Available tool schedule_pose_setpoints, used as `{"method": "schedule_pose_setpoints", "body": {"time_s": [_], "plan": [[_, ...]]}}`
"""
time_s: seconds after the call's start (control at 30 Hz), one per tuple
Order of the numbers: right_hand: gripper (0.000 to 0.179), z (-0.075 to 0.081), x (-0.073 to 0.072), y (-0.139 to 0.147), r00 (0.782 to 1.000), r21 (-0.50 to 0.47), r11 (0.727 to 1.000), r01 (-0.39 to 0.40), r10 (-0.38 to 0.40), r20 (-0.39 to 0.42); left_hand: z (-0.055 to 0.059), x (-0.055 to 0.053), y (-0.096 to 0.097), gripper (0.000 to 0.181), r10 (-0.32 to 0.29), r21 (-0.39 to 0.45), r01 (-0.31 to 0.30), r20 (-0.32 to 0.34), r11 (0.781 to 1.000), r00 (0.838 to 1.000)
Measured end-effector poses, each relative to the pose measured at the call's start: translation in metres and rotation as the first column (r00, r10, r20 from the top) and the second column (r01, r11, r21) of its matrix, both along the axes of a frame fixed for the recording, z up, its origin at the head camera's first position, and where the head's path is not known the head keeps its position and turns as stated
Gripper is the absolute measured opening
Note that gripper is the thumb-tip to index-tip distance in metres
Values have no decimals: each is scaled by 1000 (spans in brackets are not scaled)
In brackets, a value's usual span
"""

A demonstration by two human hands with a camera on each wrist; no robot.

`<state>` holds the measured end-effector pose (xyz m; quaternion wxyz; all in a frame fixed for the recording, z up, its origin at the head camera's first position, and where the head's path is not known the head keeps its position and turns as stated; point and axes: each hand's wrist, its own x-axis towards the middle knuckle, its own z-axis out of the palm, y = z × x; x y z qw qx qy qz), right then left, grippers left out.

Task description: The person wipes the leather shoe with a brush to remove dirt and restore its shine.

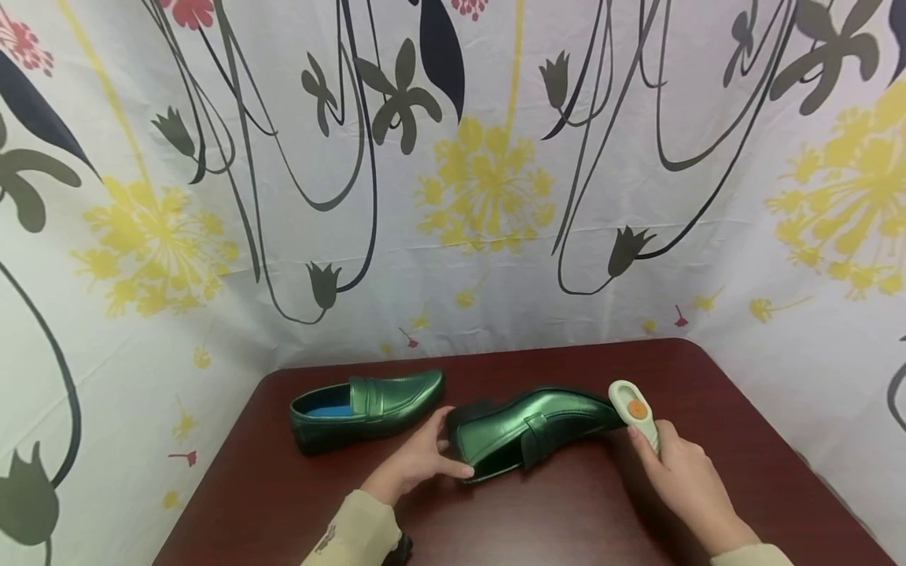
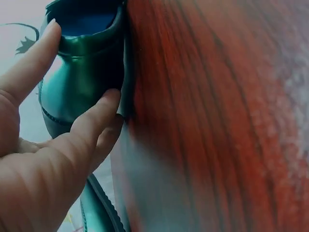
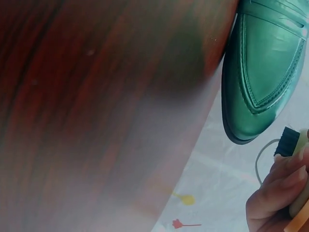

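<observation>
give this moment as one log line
left hand: holds metallic green loafer by heel, tilted | right hand: holds cream-handled brush near loafer's toe | second metallic green loafer: upright on dark red wood-grain table

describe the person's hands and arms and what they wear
The left hand and right hand wear no gloves. The left sleeve is pale beige with a dark mark; the right sleeve is pale beige too. Something black, unclear what, shows beside the left sleeve.
</observation>
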<state>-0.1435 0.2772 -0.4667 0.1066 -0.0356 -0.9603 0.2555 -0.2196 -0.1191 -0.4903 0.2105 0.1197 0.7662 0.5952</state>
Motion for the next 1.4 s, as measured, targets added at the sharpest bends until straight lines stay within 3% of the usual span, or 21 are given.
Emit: {"method": "schedule_pose_setpoints", "body": {"time_s": [0.23, 0.53, 0.93, 1.13, 1.4], "plan": [[67, -2, -1, 2, 999, -1, 1000, 8, -8, 44, -2, 2, -1, 111, 0, 19, 0, -10, 1000, 1000], [66, -4, -2, 0, 997, 4, 1000, 17, -17, 79, 1, 4, 0, 116, -20, -53, 21, 4, 998, 1000], [60, -7, -8, -9, 998, -18, 1000, 4, -3, 59, -2, 1, 1, 126, -37, -85, 35, -16, 996, 999], [56, -6, -9, -14, 999, -22, 1000, -5, 6, 32, -2, 0, 2, 122, -53, -68, 49, -61, 996, 997], [55, -3, -10, -16, 999, -25, 1000, -9, 10, 45, -1, -3, 1, 122, -64, -88, 58, -71, 994, 995]]}}
